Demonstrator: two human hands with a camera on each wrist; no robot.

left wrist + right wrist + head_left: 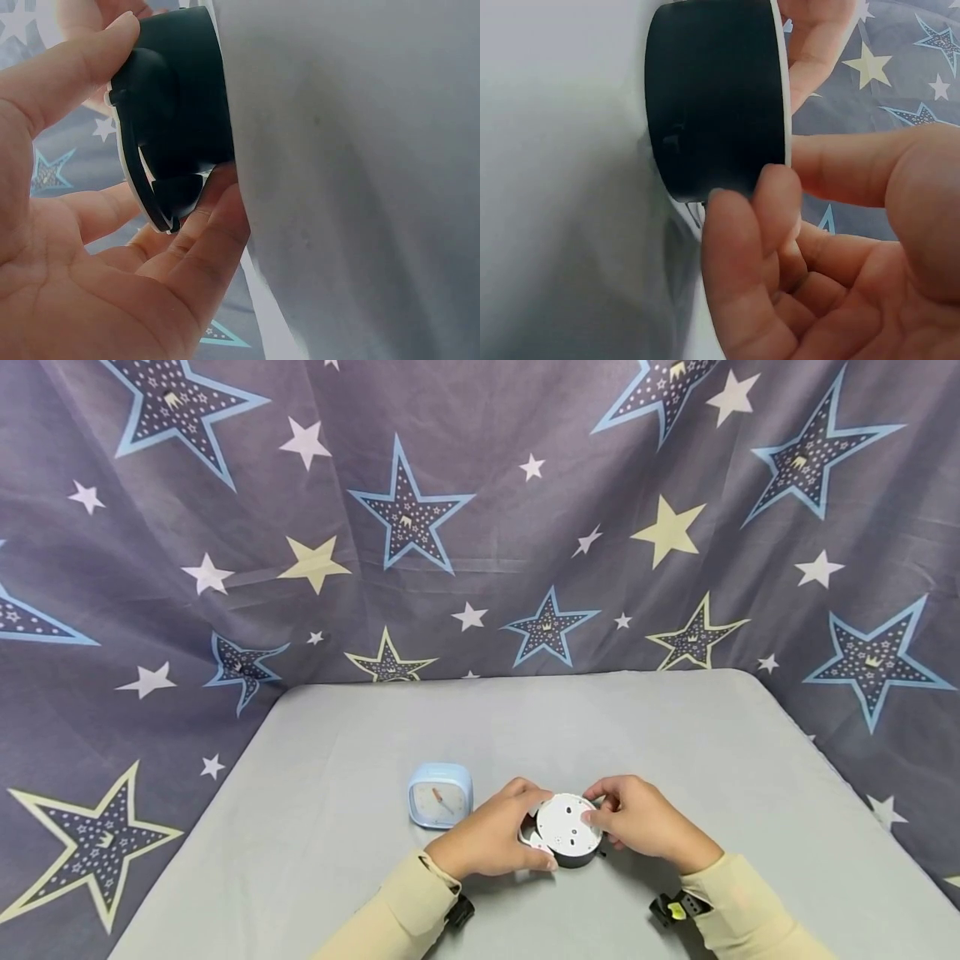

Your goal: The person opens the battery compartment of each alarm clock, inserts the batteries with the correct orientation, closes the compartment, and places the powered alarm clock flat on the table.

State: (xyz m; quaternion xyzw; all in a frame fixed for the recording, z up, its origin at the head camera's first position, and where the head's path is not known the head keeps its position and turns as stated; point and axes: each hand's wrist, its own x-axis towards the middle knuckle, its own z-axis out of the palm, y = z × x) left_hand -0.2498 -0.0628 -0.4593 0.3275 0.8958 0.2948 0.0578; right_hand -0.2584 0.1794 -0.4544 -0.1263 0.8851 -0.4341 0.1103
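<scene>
A round black alarm clock (564, 820) lies with its white back up on the grey-covered table, small knobs and slots on that back. Its dark side wall (184, 82) and a curved handle-like piece (132, 161) show in the left wrist view. My left hand (498, 828) grips it from the left, thumb at the near edge and fingers round the far side. From the right, my right hand (641, 818) pinches the rim, its thumb on the white back and fingertips against the black wall (712, 97).
A light-blue square alarm clock (440, 796) stands just left of my left hand, its dial facing me. Grey cloth covers the table (337, 860). Behind it hangs a dark curtain (465, 510) printed with stars.
</scene>
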